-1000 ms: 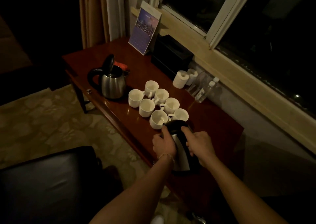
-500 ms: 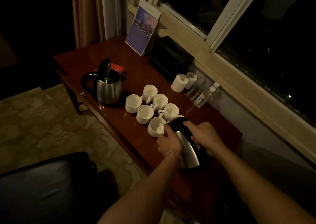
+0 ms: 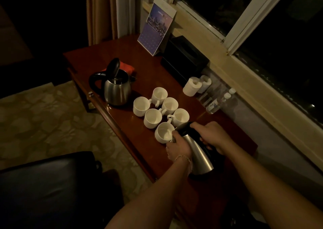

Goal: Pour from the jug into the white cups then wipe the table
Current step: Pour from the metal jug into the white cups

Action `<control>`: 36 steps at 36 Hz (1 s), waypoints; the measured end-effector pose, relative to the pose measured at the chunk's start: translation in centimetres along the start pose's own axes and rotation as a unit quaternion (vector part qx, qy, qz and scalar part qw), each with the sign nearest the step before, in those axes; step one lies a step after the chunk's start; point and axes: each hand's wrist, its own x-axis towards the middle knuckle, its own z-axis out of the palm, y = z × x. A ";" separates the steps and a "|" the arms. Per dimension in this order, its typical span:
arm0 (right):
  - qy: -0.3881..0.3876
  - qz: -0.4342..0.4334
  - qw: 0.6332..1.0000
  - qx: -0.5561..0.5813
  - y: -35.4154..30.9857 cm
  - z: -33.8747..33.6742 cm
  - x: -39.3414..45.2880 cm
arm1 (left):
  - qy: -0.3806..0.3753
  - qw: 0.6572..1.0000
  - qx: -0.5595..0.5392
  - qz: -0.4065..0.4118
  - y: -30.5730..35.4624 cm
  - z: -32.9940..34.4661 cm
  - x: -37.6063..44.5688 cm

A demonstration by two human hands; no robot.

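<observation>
Your way left blocked: white cups (image 3: pixel 161 112) clustered, kettle (image 3: pixel 116 88) beyond; bare table (image 3: pixel 97 60) at far end only.

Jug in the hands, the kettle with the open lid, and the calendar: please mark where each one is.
jug (image 3: pixel 198 151), head view, on its steel body between the two hands
kettle (image 3: pixel 117 90), head view, on its steel belly
calendar (image 3: pixel 154 34), head view, on the middle of its printed face

Brushed-metal jug (image 3: pixel 199 151), glossy white ceramic cups (image 3: pixel 153 118), polished red-brown wooden table (image 3: pixel 150 71), shiny steel kettle (image 3: pixel 117 90).
</observation>
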 end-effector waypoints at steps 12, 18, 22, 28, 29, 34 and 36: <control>-0.020 -0.017 0.996 -0.084 -0.9 -0.2 1.5 | 0.002 0.995 -0.088 -0.037 -0.4 1.1 0.1; -0.030 -0.030 0.994 -0.099 -1.2 -0.2 1.8 | -0.008 0.996 -0.073 -0.055 -0.2 1.1 0.1; -0.024 -0.028 0.992 -0.117 -1.4 -0.2 1.9 | -0.016 0.994 -0.086 -0.059 -0.2 1.3 0.2; -0.023 -0.031 0.990 -0.136 -1.8 -0.3 1.9 | -0.020 0.993 -0.098 -0.064 -0.3 1.9 0.7; -0.023 -0.031 0.990 -0.139 -1.8 -0.4 1.9 | -0.021 0.993 -0.100 -0.063 -0.4 2.0 0.8; -0.024 -0.027 0.987 -0.159 -2.2 -0.5 1.9 | -0.026 0.992 -0.104 -0.068 -0.3 2.0 0.5; -0.024 -0.028 0.986 -0.163 -2.3 -0.4 2.0 | -0.029 0.992 -0.106 -0.069 -0.3 1.9 0.6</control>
